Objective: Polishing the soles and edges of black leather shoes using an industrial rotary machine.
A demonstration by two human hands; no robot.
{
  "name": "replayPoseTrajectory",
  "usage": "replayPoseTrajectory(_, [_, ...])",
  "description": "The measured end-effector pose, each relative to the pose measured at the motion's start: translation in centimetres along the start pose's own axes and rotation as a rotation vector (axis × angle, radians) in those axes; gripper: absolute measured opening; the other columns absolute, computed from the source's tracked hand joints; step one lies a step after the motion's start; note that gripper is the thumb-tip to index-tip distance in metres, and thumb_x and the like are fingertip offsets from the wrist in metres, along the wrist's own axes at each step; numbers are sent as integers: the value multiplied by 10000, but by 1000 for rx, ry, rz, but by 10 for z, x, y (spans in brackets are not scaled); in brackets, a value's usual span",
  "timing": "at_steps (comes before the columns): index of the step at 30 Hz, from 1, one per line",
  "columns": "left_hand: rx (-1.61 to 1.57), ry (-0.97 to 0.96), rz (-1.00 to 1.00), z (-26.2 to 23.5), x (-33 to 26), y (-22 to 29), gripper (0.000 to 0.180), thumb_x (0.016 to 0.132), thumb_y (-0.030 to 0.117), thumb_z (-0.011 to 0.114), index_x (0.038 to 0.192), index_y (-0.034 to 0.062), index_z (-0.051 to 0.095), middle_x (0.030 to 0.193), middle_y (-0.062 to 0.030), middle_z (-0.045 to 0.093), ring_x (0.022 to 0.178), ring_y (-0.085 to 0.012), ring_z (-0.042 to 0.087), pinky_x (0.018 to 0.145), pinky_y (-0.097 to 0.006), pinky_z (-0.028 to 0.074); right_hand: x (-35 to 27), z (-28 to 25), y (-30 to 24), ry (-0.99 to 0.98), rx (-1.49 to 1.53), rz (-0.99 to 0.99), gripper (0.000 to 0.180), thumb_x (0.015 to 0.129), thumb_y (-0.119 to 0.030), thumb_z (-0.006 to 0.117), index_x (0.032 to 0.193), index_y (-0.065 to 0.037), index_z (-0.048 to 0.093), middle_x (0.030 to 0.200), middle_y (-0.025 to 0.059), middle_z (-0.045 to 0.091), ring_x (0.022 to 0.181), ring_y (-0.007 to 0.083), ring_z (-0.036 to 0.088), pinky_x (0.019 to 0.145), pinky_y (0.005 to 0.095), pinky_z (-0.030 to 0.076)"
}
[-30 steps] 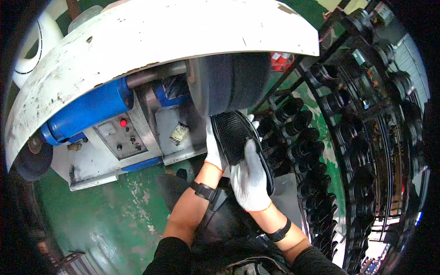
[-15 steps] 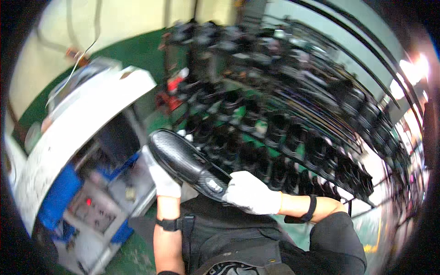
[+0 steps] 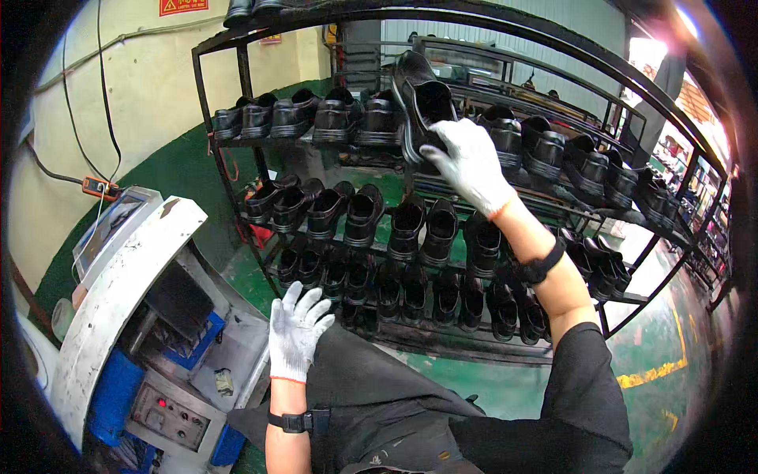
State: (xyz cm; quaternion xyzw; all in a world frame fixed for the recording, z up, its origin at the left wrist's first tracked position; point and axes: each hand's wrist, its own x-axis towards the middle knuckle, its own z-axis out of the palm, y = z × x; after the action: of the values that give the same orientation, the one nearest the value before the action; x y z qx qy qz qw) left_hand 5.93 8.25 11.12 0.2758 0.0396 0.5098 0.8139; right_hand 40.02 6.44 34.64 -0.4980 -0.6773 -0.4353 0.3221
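Note:
My right hand (image 3: 471,164), in a white glove, reaches up to the rack and grips a black shoe (image 3: 421,103) by its heel end. The shoe points toe-up and away, its opening facing me, at the upper shelf among other black shoes; whether it touches the shelf is hard to tell. My left hand (image 3: 300,328), gloved in white too, holds nothing. Its fingers are spread, low between the white machine and the rack.
A black metal rack (image 3: 474,16) carries rows of black shoes on several levels. On the left stands a white machine (image 3: 118,276) with a control panel (image 3: 167,415) and blue parts. Yellow lines (image 3: 651,373) mark the green floor at right.
Both hands held a black shoe low in front of me before. Now my left hand has let go, and my right hand has moved up to the rack with a shoe. The view has shifted too.

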Motion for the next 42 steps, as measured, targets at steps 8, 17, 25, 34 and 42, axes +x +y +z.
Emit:
replayPoseTrajectory(8, [65,164,-74,-30,-9,-16,545,965,472,545,1337,79,479,1175,-182,617,989,-314,643,830,-451,552,29,29,12,-145,3,60,317,839,-359,671,967,-72,627,896,156,668,865,351,651,758,444,514])
replayPoseTrajectory(17, [70,285,-127,-58,-16,-35,520,946,466,574,1294,85,507,1105,-163,630,920,-291,649,799,-431,563,20,11,38,-38,-7,210,274,875,-364,641,890,-91,650,853,124,662,848,338,642,747,433,507])
replayPoseTrajectory(25, [149,365,-205,-67,-11,-57,521,932,480,582,1294,108,533,1123,-149,609,944,-285,621,814,-430,546,35,13,55,-288,298,233,360,932,-363,616,1163,-88,637,1107,122,686,1029,276,652,916,350,490])
replayPoseTrajectory(34, [117,425,-232,-81,-12,-66,469,967,444,535,1284,99,532,1092,-128,624,934,-273,616,825,-420,525,7,-56,93,-475,-332,303,454,874,-498,628,945,-54,688,850,174,688,856,326,663,767,419,512])
replayPoseTrajectory(42, [37,388,-271,-87,-18,-72,431,984,402,518,1280,90,543,1126,-151,629,939,-293,635,835,-435,539,-79,-75,-41,-328,65,52,380,801,-302,752,582,-114,503,534,101,445,492,288,488,481,401,367])
